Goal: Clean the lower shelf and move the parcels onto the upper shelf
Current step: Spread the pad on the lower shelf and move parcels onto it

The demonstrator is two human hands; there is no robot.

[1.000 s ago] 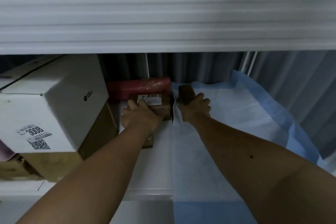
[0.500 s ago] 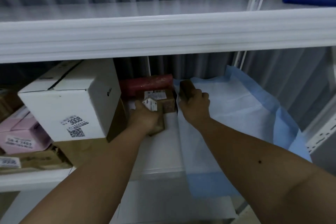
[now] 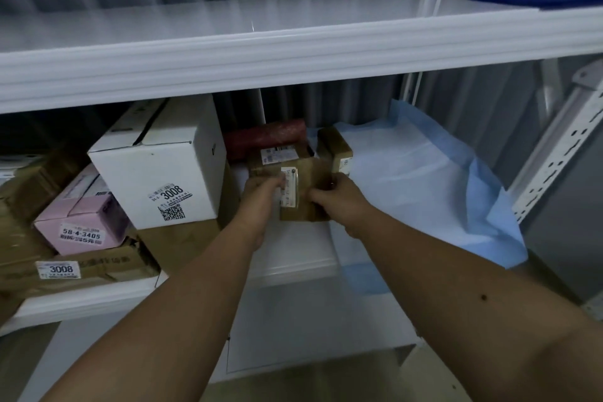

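Head view: both hands [image 3: 305, 202] grip small brown parcel [image 3: 310, 188].

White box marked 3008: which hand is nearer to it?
Left. The left hand grips the small brown parcel just right of the white box; the right hand holds the parcel's far side.

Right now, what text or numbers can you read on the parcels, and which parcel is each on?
"3008": label on the white box, above a QR code.
"58-4-3405": label on the pink box; the line below it is too blurred.
"3008": label on the flat brown carton under them.
Unreadable: labels on the small brown parcel in both hands, on the brown parcel behind it, and on the upright brown parcel.
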